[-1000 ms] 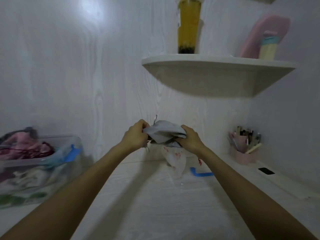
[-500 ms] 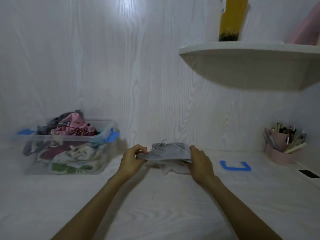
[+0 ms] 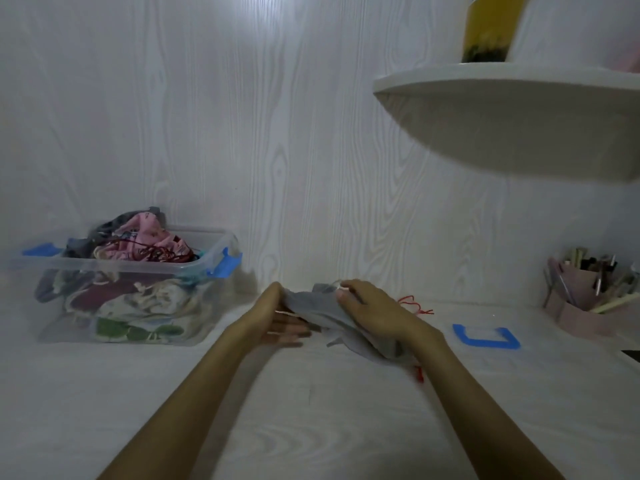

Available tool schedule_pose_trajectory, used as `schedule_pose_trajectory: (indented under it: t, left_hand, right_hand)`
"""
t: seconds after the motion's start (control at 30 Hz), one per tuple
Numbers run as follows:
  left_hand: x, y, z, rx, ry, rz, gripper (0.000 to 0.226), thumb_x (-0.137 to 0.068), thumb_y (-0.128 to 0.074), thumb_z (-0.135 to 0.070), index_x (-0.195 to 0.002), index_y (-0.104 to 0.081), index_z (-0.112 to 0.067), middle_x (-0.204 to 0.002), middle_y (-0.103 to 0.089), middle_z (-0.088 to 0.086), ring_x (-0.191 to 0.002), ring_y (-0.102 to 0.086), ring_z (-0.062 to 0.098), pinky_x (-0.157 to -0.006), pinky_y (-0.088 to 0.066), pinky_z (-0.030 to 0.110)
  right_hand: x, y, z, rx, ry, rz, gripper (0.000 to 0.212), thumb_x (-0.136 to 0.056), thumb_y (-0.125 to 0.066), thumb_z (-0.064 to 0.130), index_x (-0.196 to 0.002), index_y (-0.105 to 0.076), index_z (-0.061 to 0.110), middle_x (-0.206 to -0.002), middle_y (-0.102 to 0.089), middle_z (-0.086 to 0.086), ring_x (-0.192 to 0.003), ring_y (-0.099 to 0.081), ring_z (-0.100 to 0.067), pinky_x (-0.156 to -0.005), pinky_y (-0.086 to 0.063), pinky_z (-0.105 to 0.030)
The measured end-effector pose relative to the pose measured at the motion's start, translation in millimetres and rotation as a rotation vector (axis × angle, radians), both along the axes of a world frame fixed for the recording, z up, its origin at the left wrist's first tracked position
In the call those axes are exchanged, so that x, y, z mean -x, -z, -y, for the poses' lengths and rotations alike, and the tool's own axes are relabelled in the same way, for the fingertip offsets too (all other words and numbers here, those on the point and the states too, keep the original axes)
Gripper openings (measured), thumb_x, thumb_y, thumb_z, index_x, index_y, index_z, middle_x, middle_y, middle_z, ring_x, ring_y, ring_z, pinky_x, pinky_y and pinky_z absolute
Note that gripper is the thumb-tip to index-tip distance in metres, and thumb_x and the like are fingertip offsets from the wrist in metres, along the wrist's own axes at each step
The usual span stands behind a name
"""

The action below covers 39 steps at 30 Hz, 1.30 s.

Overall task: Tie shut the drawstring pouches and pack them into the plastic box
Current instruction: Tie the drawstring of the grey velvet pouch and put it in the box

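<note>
A grey drawstring pouch (image 3: 313, 308) was gripped by the right hand (image 3: 372, 308), supported by the flat-fingered left hand (image 3: 277, 322); at nine o'clock, the clear plastic box (image 3: 214, 263) was heaped with pouches (image 3: 145, 242).

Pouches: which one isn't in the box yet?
The grey pouch, on the table between both hands; the others, pink and patterned, are piled inside the plastic box.

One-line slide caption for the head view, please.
Both hands, left and right, handle a grey pouch on the desk beside the filled plastic box.
</note>
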<state>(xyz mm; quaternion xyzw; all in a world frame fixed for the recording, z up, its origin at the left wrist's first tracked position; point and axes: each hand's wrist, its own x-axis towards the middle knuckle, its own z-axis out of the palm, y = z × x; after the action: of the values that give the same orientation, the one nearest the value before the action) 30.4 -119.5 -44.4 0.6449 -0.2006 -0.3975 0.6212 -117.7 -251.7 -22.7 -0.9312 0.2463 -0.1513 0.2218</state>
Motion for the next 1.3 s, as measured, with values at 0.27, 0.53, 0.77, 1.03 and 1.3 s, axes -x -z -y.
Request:
schedule_pose_trajectory:
  t: [0.27,0.53,0.77,1.03,1.3]
  left_hand:
    - [-3,21,45,0.139,-0.052,0.101,0.029,-0.09,-0.059,-0.003,-0.113,-0.058,0.014,-0.093,-0.066,0.02,-0.08,-0.063,0.026,-0.067,-0.055,0.029]
    - [0,-46,37,0.566,-0.203,0.276,0.023,-0.087,-0.063,-0.008,-0.107,-0.066,-0.02,-0.109,-0.07,0.004,-0.098,-0.066,0.015,-0.089,-0.052,0.029]
    - [12,-58,24,0.25,0.164,0.539,0.035,-0.082,-0.07,-0.018,-0.115,-0.064,-0.023,-0.109,-0.07,0.0,-0.106,-0.064,0.019,-0.095,-0.05,0.034]
    - [9,-53,27,0.168,0.006,0.327,0.019,-0.092,-0.057,-0.033,-0.093,-0.064,-0.015,-0.083,-0.07,0.001,-0.072,-0.066,0.015,-0.059,-0.054,0.026]
    - [-11,-56,19,0.21,-0.057,0.935,0.033,-0.095,-0.039,-0.049,-0.113,-0.055,-0.026,-0.112,-0.059,-0.008,-0.095,-0.061,0.011,-0.08,-0.054,0.035]
  right_hand:
    - [-31,4,22,-0.099,0.217,-0.072,0.048,-0.083,-0.057,0.057,-0.081,-0.063,0.01,-0.076,-0.064,-0.01,-0.074,-0.062,-0.023,-0.065,-0.046,-0.029]
    - [-38,-26,22,-0.446,0.165,0.613,0.015,-0.09,-0.059,0.014,-0.095,-0.071,0.007,-0.067,-0.069,0.001,-0.057,-0.065,-0.01,-0.068,-0.055,-0.022]
    - [-31,-48,-5,-0.664,0.025,0.451,0.029,-0.094,-0.049,0.04,-0.115,-0.051,0.019,-0.113,-0.062,-0.004,-0.098,-0.062,-0.017,-0.083,-0.056,-0.034]
    - [-10,-41,3,-0.596,-0.104,0.309,0.025,-0.089,-0.057,0.002,-0.113,-0.061,0.01,-0.094,-0.07,-0.006,-0.074,-0.067,-0.007,-0.06,-0.053,-0.014]
    - [-6,-43,2,-0.611,-0.081,0.286,0.031,-0.086,-0.066,0.008,-0.114,-0.054,0.005,-0.088,-0.071,-0.003,-0.068,-0.065,-0.005,-0.053,-0.049,-0.013]
